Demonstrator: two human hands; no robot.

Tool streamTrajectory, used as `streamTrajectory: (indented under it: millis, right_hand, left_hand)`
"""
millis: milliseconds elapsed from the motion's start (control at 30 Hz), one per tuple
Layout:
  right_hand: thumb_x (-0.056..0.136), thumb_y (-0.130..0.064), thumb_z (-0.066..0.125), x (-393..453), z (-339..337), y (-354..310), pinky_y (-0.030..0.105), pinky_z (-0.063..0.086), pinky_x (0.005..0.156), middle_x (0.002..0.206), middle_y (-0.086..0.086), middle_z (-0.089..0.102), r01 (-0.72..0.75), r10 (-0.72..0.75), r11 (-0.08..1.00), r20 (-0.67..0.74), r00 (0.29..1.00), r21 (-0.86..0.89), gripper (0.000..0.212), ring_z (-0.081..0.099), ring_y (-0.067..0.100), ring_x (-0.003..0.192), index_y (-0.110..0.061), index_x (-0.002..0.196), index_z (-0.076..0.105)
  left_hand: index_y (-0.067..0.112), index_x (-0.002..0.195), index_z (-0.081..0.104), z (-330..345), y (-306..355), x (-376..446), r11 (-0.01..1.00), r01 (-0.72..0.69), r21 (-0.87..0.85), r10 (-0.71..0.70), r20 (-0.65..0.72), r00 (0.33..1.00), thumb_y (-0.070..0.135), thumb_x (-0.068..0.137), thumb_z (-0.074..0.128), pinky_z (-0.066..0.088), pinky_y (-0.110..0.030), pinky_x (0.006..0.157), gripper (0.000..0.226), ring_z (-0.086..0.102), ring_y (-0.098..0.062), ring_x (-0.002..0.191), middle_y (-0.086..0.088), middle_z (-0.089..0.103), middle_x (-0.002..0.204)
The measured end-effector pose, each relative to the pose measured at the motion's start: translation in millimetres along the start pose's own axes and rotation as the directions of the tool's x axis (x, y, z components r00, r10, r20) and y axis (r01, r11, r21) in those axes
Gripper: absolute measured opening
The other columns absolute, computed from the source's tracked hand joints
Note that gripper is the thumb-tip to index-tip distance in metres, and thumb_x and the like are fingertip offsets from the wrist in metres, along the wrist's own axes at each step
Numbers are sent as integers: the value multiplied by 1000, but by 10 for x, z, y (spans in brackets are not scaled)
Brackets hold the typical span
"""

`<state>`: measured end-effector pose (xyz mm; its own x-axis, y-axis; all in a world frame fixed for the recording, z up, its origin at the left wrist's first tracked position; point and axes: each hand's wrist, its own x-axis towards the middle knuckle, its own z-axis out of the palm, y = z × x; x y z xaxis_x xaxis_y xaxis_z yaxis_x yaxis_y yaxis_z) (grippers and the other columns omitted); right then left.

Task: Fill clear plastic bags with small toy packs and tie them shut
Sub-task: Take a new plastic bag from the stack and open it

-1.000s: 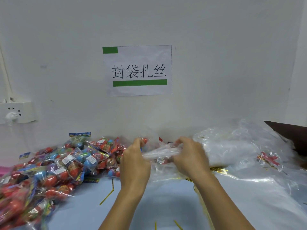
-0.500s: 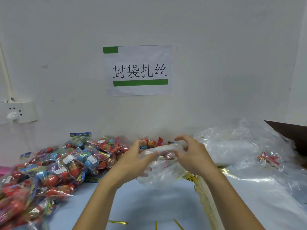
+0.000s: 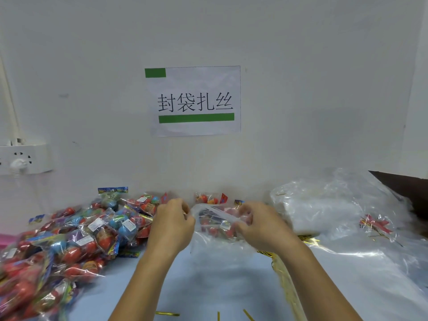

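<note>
Head view, looking down over a pale blue desk. Nearest, along the bottom edge: short loose gold twist-tie strips lying flat on the desk surface, and a long sheaf of gold ties running beside the right forearm. Further in, two bare forearms reaching forward side by side. Left hand with fingers curled and pinching the left rim of a thin clear plastic bag; right hand with fingers curled round the right rim of the same bag, thumb tucked into the film. Bag mouth stretched between both hands, body hanging down to touch the desk, held just in front of the wall at the middle of the desk. Through the film, red round toy pieces visible behind it; whether inside the bag or behind it, cannot tell. To the left, a big heap of small toy packs in crinkly clear wrappers with red and blue balls, spilling from the wall to the near left corner, edges blurred. To the right, a puffy stack of empty clear bags inside loose plastic sheeting, with a red-printed pack under the film. Farthest, a white wall with a white paper sign with green bars and black characters, and a white wall socket at far left.
</note>
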<state>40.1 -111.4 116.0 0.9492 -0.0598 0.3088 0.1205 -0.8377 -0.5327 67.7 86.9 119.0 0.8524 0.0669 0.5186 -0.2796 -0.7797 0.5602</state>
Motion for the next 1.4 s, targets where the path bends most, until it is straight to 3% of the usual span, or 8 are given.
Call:
streamTrajectory:
  millis: [200, 400, 633, 733, 833, 1033, 1233, 1400]
  right_hand:
    - [92, -25, 59, 19, 61, -33, 35, 58, 73, 88, -1, 70, -1, 12, 984, -60, 998, 177, 3, 70, 19, 79, -26, 93, 62]
    - [74, -55, 74, -30, 41, -41, 40, 55, 85, 105, -8, 67, 84, -84, 992, -2, 996, 91, 67, 64, 17, 99, -44, 130, 39]
    - [96, -27, 58, 4, 81, 19, 27, 39, 54, 79, -8, 61, 92, -92, 995, 5, 996, -46, 11, 52, 15, 67, -29, 102, 68]
    - [94, -16, 58, 2, 27, 58, 26, 42, 54, 73, -12, 62, 74, -74, 997, -17, 997, 1, 22, 57, 11, 66, -28, 103, 74]
    - [92, -9, 63, -3, -29, 78, 28, 54, 66, 81, -9, 73, 88, -88, 974, -8, 996, 208, 24, 68, 14, 78, -28, 97, 77]
    - [89, -7, 70, -31, -59, 84, 8, 51, 63, 78, -24, 69, 149, -139, 915, -53, 989, 374, 51, 63, -14, 76, -56, 74, 65]
    - [88, 4, 54, -18, -43, 60, 9, 40, 47, 68, -13, 70, 146, -109, 904, -116, 987, 401, 54, 59, -3, 54, -47, 76, 67]
    - [86, 5, 59, -3, -65, 134, 7, 40, 51, 74, -13, 68, 104, -55, 933, -149, 987, 345, 44, 59, -6, 59, -36, 78, 71]
  left_hand:
    - [20, 102, 70, 58, 117, -32, 960, -54, -275, 83, 97, 992, 19, 96, 57, 46, -11, 58, 15, 64, 4, 73, 21, 65, 80]
    - [25, 134, 58, 70, 124, -63, 956, -92, -280, 162, 235, 958, 9, 91, 51, 45, -15, 85, 46, 61, -6, 108, 4, 65, 125]
    - [52, 144, 24, -11, 70, -90, 907, -54, -418, 272, 483, 832, 44, 87, 54, 42, -20, 87, 64, 51, 6, 118, 19, 47, 133]
    - [47, 138, 32, -64, 45, -56, 853, 66, -517, 177, 406, 897, 53, 100, 41, 35, -14, 80, 39, 51, 24, 97, 31, 47, 118]
    - [32, 126, 49, -18, -72, 39, 884, 167, -437, -44, 278, 959, 45, 104, 36, 36, -23, 78, 29, 50, -1, 100, 13, 52, 121]
    - [14, 112, 59, 21, -315, 19, 660, 666, -348, -428, 553, 714, 64, 93, 49, 57, -36, 74, 55, 66, -31, 91, -6, 62, 116]
    - [6, 113, 62, 26, -355, -9, 684, 583, -438, -289, 571, 768, 23, 94, 67, 59, -33, 66, 26, 70, -27, 72, -20, 70, 104]
    - [5, 106, 64, 26, -415, -15, 712, 557, -427, -361, 458, 812, 0, 90, 68, 58, -32, 67, 17, 67, -25, 78, -18, 66, 103]
